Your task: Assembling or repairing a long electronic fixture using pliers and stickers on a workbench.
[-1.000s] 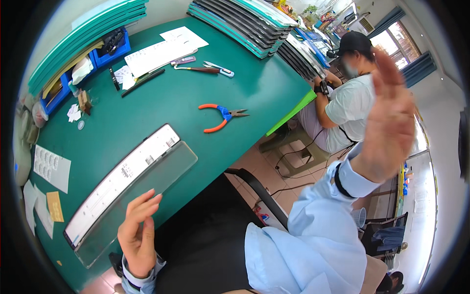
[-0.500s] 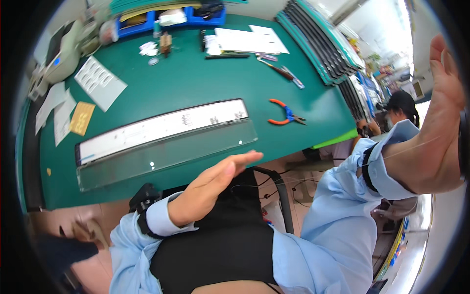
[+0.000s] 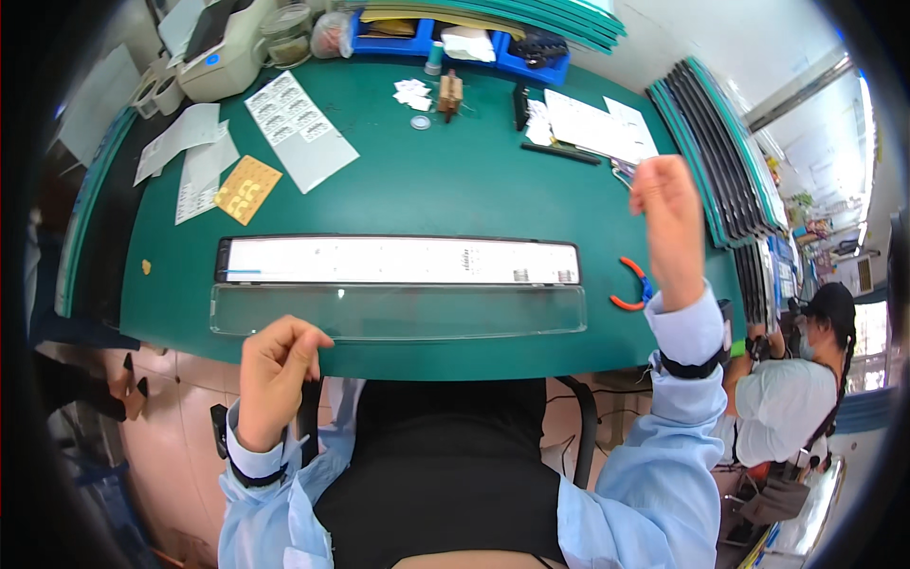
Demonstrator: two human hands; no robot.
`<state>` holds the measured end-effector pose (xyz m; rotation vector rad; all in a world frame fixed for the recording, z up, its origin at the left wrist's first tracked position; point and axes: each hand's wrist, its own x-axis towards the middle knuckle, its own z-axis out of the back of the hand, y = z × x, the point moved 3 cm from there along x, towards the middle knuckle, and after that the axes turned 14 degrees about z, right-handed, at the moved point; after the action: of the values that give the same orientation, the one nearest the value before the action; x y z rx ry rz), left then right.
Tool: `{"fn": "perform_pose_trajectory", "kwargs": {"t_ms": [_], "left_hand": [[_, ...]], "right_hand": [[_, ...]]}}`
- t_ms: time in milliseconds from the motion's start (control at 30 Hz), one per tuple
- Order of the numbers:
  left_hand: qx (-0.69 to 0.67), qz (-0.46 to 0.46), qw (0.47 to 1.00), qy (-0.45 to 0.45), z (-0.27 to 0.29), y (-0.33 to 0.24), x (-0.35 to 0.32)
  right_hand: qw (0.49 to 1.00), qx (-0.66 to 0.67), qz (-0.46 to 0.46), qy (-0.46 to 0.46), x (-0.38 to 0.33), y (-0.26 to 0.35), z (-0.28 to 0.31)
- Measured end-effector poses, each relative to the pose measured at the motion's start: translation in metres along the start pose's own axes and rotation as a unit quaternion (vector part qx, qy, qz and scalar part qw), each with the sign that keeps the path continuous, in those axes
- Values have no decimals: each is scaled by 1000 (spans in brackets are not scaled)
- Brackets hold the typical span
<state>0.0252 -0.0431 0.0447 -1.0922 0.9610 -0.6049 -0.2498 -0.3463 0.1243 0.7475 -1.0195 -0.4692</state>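
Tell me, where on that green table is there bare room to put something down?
The widest bare patch of the green mat lies between the long white strip and the small bits at the back. The left side is crowded with paper sheets; orange-handled pliers lie beside the right hand.

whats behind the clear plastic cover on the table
Directly behind the clear plastic cover lies a long white strip panel in a dark frame, parallel to it. The raised right hand hides part of the orange-handled pliers at the right end.

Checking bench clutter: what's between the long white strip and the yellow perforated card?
Head view: only bare green mat lies between the long white strip and the yellow perforated card. The angled white label sheet sits beside the card, farther back.
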Motion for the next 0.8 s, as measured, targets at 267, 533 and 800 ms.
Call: {"fn": "perform_pose_trajectory", "kwargs": {"t_ms": [267, 533, 800], "left_hand": [[68, -95, 973, -201, -12, -4, 26], [-186, 0, 973, 136, -73, -19, 19], [-236, 9, 933, 270, -68, -14, 11]], "right_hand": [[888, -411, 28, 202, -8, -83, -41], [850, -231, 377, 286, -55, 99, -135], [842, -205, 413, 279, -68, 101, -144]]}}
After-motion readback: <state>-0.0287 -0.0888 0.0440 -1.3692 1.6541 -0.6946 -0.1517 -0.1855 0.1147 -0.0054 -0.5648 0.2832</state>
